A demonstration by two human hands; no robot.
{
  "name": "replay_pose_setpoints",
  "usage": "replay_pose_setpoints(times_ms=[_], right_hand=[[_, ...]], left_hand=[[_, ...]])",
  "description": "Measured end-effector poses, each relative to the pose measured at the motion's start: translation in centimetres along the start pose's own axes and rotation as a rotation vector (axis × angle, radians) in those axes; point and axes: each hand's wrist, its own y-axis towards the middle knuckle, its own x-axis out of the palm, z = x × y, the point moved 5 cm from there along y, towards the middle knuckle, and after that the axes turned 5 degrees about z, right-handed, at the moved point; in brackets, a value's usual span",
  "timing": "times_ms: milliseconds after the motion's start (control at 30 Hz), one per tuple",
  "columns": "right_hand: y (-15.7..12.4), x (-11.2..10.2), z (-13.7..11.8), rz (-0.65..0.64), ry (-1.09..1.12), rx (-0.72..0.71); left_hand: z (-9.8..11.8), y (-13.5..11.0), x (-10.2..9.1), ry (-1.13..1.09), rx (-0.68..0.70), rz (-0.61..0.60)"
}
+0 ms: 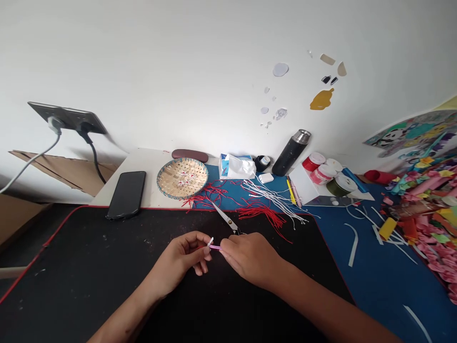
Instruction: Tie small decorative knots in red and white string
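Over the black mat, my left hand (187,252) pinches a short white cord (211,240) between thumb and forefinger. My right hand (250,257) is closed around a thin pink-purple stick (215,247), whose end meets the white cord at the left fingertips. Its kind is too small to tell. Just beyond the hands lie scissors (228,220) with blades pointing away, their handles partly hidden behind my right hand. Bundles of red cord (262,214) and white cord (278,200) are spread farther back. A woven basket (164,189) contains small red-and-white pieces.
A black phone (126,194) rests at the left. Toward the back are a glasses case (190,155), a tissue pack (236,166) and a black flask (291,152). Cord spools (342,185) stand on a white box (303,183). Colourful paper flowers (435,238) crowd the right side.
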Motion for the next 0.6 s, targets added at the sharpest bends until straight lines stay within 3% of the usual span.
replay_pose_setpoints(times_ms=[133, 300, 467, 600], right_hand=[[0.1, -0.1, 0.3, 0.014, 0.125, 0.076], [0.1, 0.9, 0.4, 0.126, 0.508, 0.38], [-0.2, 3.6, -1.0, 0.07, 1.135, 0.712], [-0.1, 4.4, -2.2, 0.102, 1.477, 0.801]], left_hand=[[0.4, -0.2, 0.1, 0.011, 0.065, 0.052], [0.7, -0.6, -0.1, 0.034, 0.193, 0.163], [0.7, -1.2, -0.6, 0.23, 0.368, 0.306], [1.5, -1.9, -0.5, 0.352, 0.485, 0.384]])
